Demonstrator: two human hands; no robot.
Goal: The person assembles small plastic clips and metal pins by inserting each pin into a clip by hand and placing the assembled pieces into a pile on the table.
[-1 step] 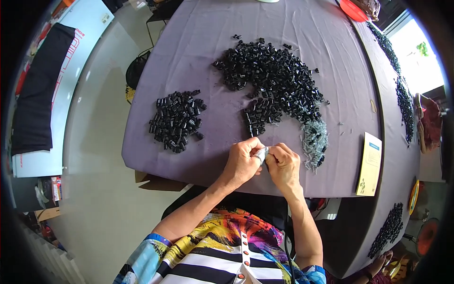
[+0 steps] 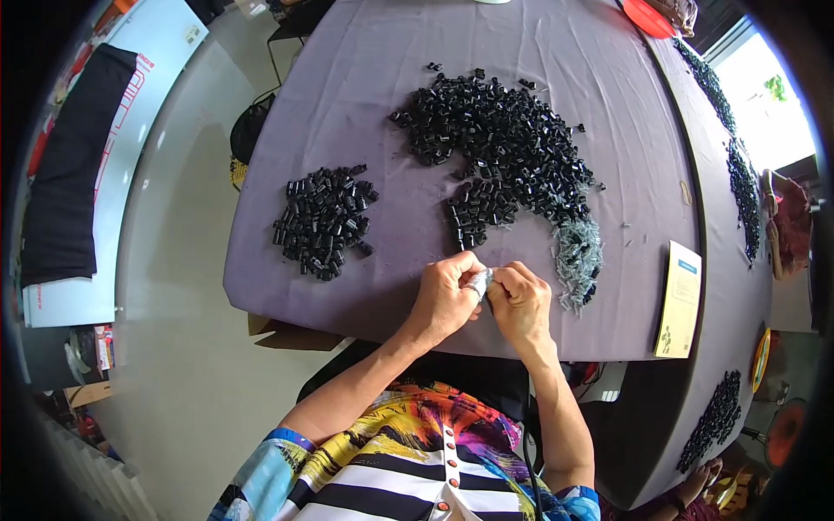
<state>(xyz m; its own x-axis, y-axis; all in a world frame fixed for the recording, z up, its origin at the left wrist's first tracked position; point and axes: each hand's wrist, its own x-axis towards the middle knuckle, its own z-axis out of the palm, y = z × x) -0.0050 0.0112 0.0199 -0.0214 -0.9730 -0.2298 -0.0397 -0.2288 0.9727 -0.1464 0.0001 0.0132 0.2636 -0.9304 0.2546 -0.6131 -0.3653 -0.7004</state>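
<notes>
My left hand point(image 2: 445, 300) and my right hand point(image 2: 522, 306) meet over the near edge of the cloth-covered table, fingertips pinched together. A pale grey-white wrap point(image 2: 479, 282) shows around a fingertip between them. What the fingers pinch is too small and hidden to name. Just beyond my left hand ends a tail of small black plastic pieces point(image 2: 473, 208), which joins a large curved heap of black pieces point(image 2: 486, 122). Right of my right hand lies a pile of thin clear slivers point(image 2: 578, 260). A separate heap of black pieces point(image 2: 323, 223) lies to the left.
A yellow booklet point(image 2: 678, 302) lies at the table's right side. On the adjoining table at the right are more black pieces point(image 2: 712, 421), near another person's hand point(image 2: 698, 482). A red tray point(image 2: 650, 19) stands far right. A white cabinet point(image 2: 130, 130) with dark cloth is at the left.
</notes>
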